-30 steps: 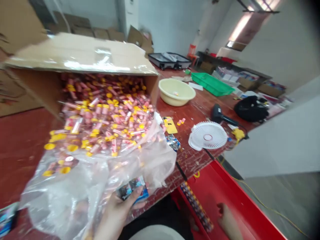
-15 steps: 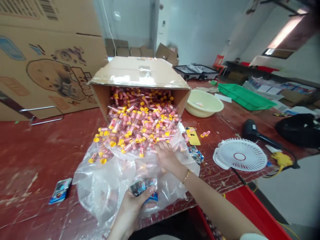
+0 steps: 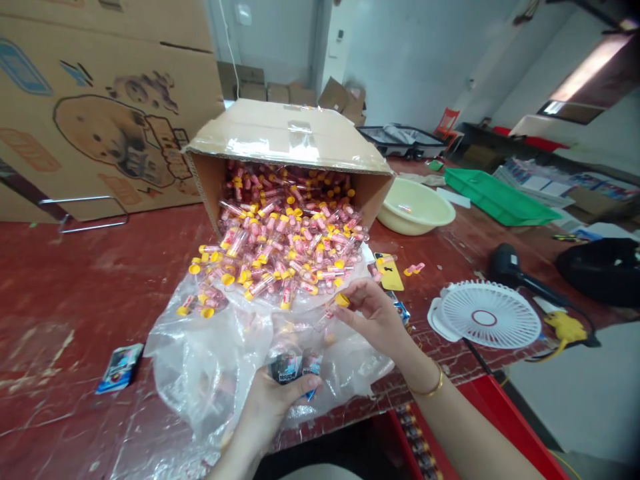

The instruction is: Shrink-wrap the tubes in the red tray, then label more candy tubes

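Note:
My left hand (image 3: 283,393) grips a couple of small blue-and-black foil packets (image 3: 289,367) at the front of the table, thumb across them. To its right, my right hand (image 3: 373,313) is closed on a small clear tube with a yellow cap (image 3: 342,300), held between thumb and fingers. Just beyond both hands, a heap of clear tubes (image 3: 285,247) with yellow caps and pink contents spills from a cardboard box (image 3: 295,137) lying on its side. Under the hands spreads a clear plastic sheet (image 3: 210,360). Another foil packet (image 3: 120,368) lies at left.
A large carton (image 3: 110,120) stands at left. Right of the box are a pale yellow basin (image 3: 415,217), a green tray (image 3: 500,197), a yellow phone (image 3: 390,275), a white fan (image 3: 485,317) and a black hair dryer (image 3: 515,273). A red bin (image 3: 505,413) is below the table edge.
My right hand has drawn back from the heap toward the right and now holds a yellow-capped tube. The left hand still grips the foil packets. The view has shifted slightly.

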Demonstrator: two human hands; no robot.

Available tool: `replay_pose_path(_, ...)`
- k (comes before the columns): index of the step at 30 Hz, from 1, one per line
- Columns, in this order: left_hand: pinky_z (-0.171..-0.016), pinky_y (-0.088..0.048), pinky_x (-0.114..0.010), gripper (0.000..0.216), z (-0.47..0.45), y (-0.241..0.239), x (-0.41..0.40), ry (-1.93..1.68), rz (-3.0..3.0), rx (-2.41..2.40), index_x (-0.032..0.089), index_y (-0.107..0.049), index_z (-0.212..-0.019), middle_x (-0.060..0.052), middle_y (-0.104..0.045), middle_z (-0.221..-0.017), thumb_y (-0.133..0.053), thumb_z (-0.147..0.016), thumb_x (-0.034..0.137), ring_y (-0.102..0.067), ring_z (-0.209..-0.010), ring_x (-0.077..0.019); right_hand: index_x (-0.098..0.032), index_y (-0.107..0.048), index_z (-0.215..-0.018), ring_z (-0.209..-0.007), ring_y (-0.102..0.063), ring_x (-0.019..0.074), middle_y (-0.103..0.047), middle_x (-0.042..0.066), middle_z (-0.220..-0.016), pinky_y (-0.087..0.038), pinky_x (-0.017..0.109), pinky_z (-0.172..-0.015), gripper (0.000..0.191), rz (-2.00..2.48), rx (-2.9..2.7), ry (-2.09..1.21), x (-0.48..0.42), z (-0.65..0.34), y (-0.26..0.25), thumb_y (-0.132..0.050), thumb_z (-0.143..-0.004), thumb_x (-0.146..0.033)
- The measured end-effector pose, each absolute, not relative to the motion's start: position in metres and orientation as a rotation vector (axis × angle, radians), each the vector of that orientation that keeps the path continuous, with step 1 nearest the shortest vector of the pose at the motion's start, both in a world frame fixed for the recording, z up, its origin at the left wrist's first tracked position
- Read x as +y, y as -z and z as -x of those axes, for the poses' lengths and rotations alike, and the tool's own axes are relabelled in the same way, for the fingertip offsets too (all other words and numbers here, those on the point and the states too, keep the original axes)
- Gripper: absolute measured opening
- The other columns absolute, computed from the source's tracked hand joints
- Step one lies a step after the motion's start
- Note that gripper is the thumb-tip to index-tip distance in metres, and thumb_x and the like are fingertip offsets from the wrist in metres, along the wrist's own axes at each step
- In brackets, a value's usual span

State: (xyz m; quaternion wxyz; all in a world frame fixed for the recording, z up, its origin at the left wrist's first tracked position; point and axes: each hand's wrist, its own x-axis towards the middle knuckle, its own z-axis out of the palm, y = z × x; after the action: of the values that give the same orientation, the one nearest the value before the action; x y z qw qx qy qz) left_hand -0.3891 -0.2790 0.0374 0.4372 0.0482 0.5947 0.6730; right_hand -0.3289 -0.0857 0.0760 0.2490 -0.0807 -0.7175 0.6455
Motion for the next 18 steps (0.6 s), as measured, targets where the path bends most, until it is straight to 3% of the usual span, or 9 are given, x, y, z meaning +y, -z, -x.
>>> replay_pose_path(6, -0.050, -0.044, -0.024, 0.031, 0.389, -0.041, -0.278, -1.674, -0.168, 1.548, 0.013, -0.073, -0.070, 0.000, -0.063, -0.052, -0.086, -0.050, 0.033, -0.054, -0.050, -0.0139, -0.022, -0.058, -0.092, -0.068, -0.054, 0.0120, -0.062, 0.001, -0.081, -0.048, 0.028, -0.065, 0.011, 0.009, -2.353, -1.333, -0.095, 0.325, -0.095, -0.063, -0.083, -0.026)
replay_pose_path(11, -0.050, -0.045, -0.024, 0.032, 0.389, -0.038, -0.278, -1.625, -0.134, 1.532, 0.013, -0.073, -0.070, 0.000, -0.063, -0.053, -0.087, -0.048, 0.030, -0.057, -0.052, -0.0157, -0.022, -0.058, -0.091, -0.067, -0.055, 0.0122, -0.061, 0.001, -0.081, -0.048, 0.028, -0.064, 0.009, -0.115, -2.424, -1.328, -0.101, 0.329, -0.103, -0.061, -0.083, -0.021)
replay_pose_path(18, -0.055, -0.049, -0.027, 0.031, 0.388, -0.033, -0.282, -1.545, -0.230, 1.560, 0.014, -0.070, -0.066, -0.005, -0.069, -0.059, -0.081, -0.058, 0.042, -0.062, -0.059, -0.0193, -0.021, -0.059, -0.090, -0.067, -0.054, 0.0117, -0.061, 0.000, -0.079, -0.048, 0.027, -0.064, 0.010, -0.097, -2.445, -1.395, -0.099, 0.331, -0.097, -0.063, -0.081, -0.020)
